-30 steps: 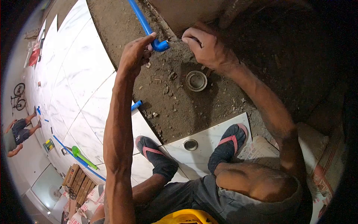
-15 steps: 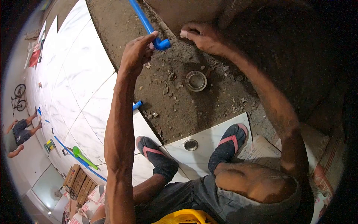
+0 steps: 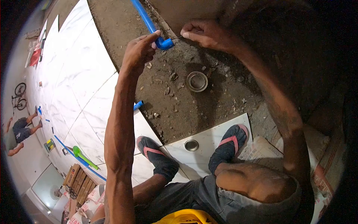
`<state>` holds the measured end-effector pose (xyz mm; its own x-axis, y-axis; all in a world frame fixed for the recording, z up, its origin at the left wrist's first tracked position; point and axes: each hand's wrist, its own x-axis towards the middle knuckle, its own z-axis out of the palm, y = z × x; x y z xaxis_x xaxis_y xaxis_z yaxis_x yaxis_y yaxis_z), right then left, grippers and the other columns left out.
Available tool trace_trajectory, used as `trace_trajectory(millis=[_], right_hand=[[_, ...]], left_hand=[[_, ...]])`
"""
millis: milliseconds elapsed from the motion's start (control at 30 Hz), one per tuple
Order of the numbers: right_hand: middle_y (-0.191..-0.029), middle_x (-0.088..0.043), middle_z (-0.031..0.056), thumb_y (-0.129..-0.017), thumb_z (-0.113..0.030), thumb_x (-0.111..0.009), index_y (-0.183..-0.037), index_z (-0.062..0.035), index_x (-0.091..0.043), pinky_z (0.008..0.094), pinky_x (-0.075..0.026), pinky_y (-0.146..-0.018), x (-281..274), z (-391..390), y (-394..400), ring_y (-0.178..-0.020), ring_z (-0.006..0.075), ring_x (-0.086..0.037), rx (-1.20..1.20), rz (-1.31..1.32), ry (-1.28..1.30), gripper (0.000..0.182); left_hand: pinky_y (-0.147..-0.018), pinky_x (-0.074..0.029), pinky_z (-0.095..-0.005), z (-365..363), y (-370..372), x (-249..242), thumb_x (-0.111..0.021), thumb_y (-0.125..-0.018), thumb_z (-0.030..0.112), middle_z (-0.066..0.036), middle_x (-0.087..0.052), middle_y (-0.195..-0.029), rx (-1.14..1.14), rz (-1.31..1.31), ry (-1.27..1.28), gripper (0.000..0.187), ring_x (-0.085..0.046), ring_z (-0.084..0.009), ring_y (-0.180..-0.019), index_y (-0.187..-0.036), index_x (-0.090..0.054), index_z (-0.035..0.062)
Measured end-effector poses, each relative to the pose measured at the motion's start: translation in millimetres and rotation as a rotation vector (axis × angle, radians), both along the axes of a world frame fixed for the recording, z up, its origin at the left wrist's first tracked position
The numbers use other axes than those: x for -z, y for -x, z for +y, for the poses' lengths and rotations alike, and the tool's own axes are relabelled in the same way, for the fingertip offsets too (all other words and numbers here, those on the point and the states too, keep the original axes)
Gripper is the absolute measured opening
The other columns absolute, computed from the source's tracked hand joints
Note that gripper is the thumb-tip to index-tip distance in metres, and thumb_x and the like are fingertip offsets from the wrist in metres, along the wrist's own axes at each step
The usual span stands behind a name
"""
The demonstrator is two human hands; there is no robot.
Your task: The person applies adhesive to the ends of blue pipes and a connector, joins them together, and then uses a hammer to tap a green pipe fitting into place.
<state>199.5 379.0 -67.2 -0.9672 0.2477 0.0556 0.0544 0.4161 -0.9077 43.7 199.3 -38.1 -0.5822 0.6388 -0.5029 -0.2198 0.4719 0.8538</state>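
Observation:
My left hand [image 3: 136, 52] pinches a blue plastic pipe [image 3: 143, 15] just above the blue elbow fitting [image 3: 165, 44] on its end. The elbow's open mouth faces right. Between thumb and fingertips, my right hand [image 3: 204, 34] holds a thin dark stick [image 3: 177, 37] whose far end meets the elbow's mouth. Below both hands, a small open round tin [image 3: 197, 81] stands on the bare dirt floor [image 3: 171, 112]. A round metal lid or cap [image 3: 191, 145] lies on the white tile between my feet.
White marbled tiles [image 3: 85, 71] cover the floor at left. A short blue pipe piece [image 3: 138, 105] rests at their edge. Farther left are a green tool [image 3: 82, 155], a long blue pipe [image 3: 61, 143], a wooden crate [image 3: 80, 183] and another person [image 3: 22, 130]. Sacks [image 3: 261, 151] lie at right.
The pipe and elbow have shifted slightly right with my left hand. The thin stick shows more plainly at the elbow's mouth, and my right hand has turned a little.

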Motion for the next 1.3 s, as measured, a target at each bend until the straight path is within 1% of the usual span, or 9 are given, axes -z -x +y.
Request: trace_trajectory(millis=[300,500,700,900,933,1000,1200,1267,1300], right_hand=[[-0.07,-0.051,-0.0004,-0.093,-0.029,-0.057,-0.096,-0.0053,-0.062,0.028,-0.042,-0.063,-0.1,-17.3,-2.6,-0.066,0.0102,-0.047,-0.016,0.101,-0.06,0.024],[-0.076,-0.062,0.0064,-0.091,-0.028,-0.058,-0.095,-0.0046,-0.065,0.0342,-0.047,-0.068,-10.8,-3.0,1.3,-0.071,0.0167,-0.058,-0.094,0.02,-0.14,0.024],[-0.082,-0.061,0.0078,-0.092,-0.024,-0.058,-0.1,-0.0029,-0.063,0.0304,-0.045,-0.071,-4.9,27.9,-29.9,-0.074,0.0138,-0.055,-0.064,0.093,-0.342,0.023],[-0.086,-0.053,0.0102,-0.088,-0.011,-0.058,-0.094,-0.0016,-0.058,0.0365,-0.048,-0.07,-19.7,-12.5,-86.7,-0.073,0.0233,-0.057,-0.234,0.015,-0.452,0.011],[-0.086,-0.053,0.0111,-0.086,-0.01,-0.059,-0.093,-0.0017,-0.056,0.037,-0.05,-0.069,-21.5,-24.2,-91.4,-0.073,0.0266,-0.059,-0.235,-0.042,-0.513,0.011],[-0.086,-0.053,0.0129,-0.082,-0.009,-0.059,-0.09,-0.0019,-0.054,0.038,-0.054,-0.067,-24.9,-48.6,-93.3,-0.073,0.0332,-0.063,-0.233,-0.155,-0.635,0.013],[-0.089,-0.054,0.0167,-0.079,-0.008,-0.058,-0.089,0.0011,-0.055,0.0384,-0.056,-0.06,5.8,-93.1,-81.2,-0.072,0.0313,-0.066,-0.263,-0.279,-0.915,0.014],[-0.09,-0.054,0.0178,-0.08,-0.008,-0.058,-0.089,0.0014,-0.055,0.0389,-0.057,-0.06,9.8,-101.8,-81.5,-0.072,0.0323,-0.066,-0.258,-0.308,-0.932,0.014],[-0.09,-0.053,0.0184,-0.08,-0.008,-0.058,-0.089,0.0015,-0.055,0.0392,-0.057,-0.06,11.7,-103.5,-83.6,-0.072,0.0328,-0.066,-0.267,-0.326,-0.925,0.014]], left_hand=[[-0.047,-0.024,-0.0224,-1.8,-1.4,5.7,-0.068,-0.083,0.036,0.005,-0.045,-0.06,0.014,0.094,-0.02,0.03,-0.035,-0.0056,-0.05,-0.071,-0.056,0.0113],[-0.047,-0.025,-0.022,1.6,-4.2,-6.4,-0.068,-0.083,0.037,0.004,-0.046,-0.06,-0.003,0.063,0.008,0.032,-0.037,-0.0056,-0.05,-0.07,-0.056,0.0112],[-0.048,-0.027,-0.0231,-11.7,3.6,8.8,-0.068,-0.083,0.037,0.004,-0.046,-0.061,0.059,0.202,-0.003,0.031,-0.038,-0.0061,-0.052,-0.07,-0.058,0.0104],[-0.048,-0.026,-0.0236,-24.2,8.7,24.1,-0.067,-0.084,0.038,0.005,-0.045,-0.059,0.11,0.242,-0.006,0.032,-0.035,-0.0063,-0.05,-0.071,-0.059,0.0098],[-0.048,-0.029,-0.0234,-24.2,10.3,26.0,-0.062,-0.087,0.028,0.003,-0.046,-0.064,0.128,0.25,0.042,0.017,-0.037,-0.0069,-0.053,-0.09,-0.058,0.0119],[-0.047,-0.035,-0.0231,-24.2,13.1,27.4,-0.053,-0.092,0.007,-0.001,-0.05,-0.074,0.167,0.267,0.139,0.037,-0.041,-0.008,-0.057,-0.128,-0.057,0.0161],[-0.047,-0.037,-0.023,-20.8,5.0,26.2,-0.053,-0.094,0.012,0.0,-0.052,-0.073,0.189,0.327,0.098,0.035,-0.041,-0.0073,-0.054,-0.128,-0.058,0.0194],[-0.045,-0.031,-0.0221,-21.7,3.8,28.7,-0.063,-0.087,0.029,0.002,-0.049,-0.063,0.136,0.26,-0.008,0.021,-0.039,-0.0055,-0.05,-0.096,-0.061,0.0102],[-0.044,-0.027,-0.0216,-22.2,2.8,27.7,-0.068,-0.084,0.037,0.004,-0.048,-0.058,0.108,0.227,-0.062,0.032,-0.038,-0.0047,-0.048,-0.08,-0.063,0.0056]])
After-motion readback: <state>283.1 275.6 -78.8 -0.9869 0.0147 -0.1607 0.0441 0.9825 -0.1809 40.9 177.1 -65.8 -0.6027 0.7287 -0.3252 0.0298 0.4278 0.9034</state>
